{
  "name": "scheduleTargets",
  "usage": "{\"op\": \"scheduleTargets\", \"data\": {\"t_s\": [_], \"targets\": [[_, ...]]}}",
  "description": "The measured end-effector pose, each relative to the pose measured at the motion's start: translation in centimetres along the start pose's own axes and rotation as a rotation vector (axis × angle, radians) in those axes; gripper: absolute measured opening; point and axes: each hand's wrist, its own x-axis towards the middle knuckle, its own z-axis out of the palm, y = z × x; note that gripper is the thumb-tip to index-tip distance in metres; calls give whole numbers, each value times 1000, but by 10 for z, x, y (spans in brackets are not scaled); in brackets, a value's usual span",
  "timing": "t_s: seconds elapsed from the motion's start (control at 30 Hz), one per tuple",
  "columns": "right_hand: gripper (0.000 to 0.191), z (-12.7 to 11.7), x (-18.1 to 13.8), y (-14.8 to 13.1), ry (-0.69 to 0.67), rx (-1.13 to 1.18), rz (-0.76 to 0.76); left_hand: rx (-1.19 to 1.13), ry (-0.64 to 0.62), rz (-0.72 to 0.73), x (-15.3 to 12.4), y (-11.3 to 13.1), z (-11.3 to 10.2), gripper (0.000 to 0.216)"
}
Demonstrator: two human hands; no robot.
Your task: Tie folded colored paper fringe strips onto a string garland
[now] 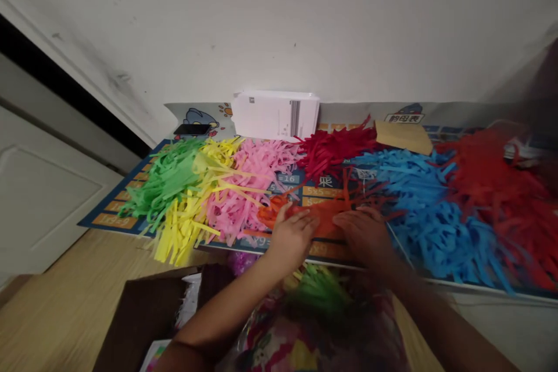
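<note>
"Watching the head feed from my end, I have the orange crepe-paper bundle near the front edge of the multiplication-table poster, under the 2 hands. Which way does it point for you?"

"I read its long axis as left to right, roughly along that front edge. Its left end breaks into curled loops; the middle lies flat like a sheet. Thin orange-red strips spread beyond the right hand, but they blur, so I can't say which belong to it."

"And the fingers?"

"I see the left hand over the left part, fingers bent close together and pointing right, thumb beside the loops. The right hand meets the flat part from the other side, fingertips pointing left. Whether either grips or only presses, I cannot tell."

"Around them I get green strips, yellow strips and pink strips to the left, crimson strips behind."

"To the right, I have blue strips, then red strips. A tan sheet lies behind the blue, and a white packet leans by the wall."
</note>
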Motion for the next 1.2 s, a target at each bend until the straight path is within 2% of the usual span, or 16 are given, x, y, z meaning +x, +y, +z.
{"op": "scheduleTargets", "data": {"t_s": [0.13,0.27,0.4,0.5,0.6,0.7,0.9,1.2], "targets": [[22,-9,-17,25,-221,211,-89,-63,-119,35,-18,0,-9,35],[19,-8,-21,34,-328,324,76,-150,-146,-19,-20,-1,-13,30],[26,-3,-11,35,-396,343,286,-180,-30,-231,-8,-1,-4,20],[30,3,5,36,-445,253,394,-45,73,-383,3,1,7,26],[26,8,23,43,-555,175,376,102,103,-410,10,2,13,26],[19,14,34,51,-655,155,387,129,103,-416,12,1,16,24],[20,20,32,54,-649,197,494,107,82,-445,15,-1,16,23],[26,25,31,53,-599,151,516,133,81,-451,17,-3,18,24]]}}
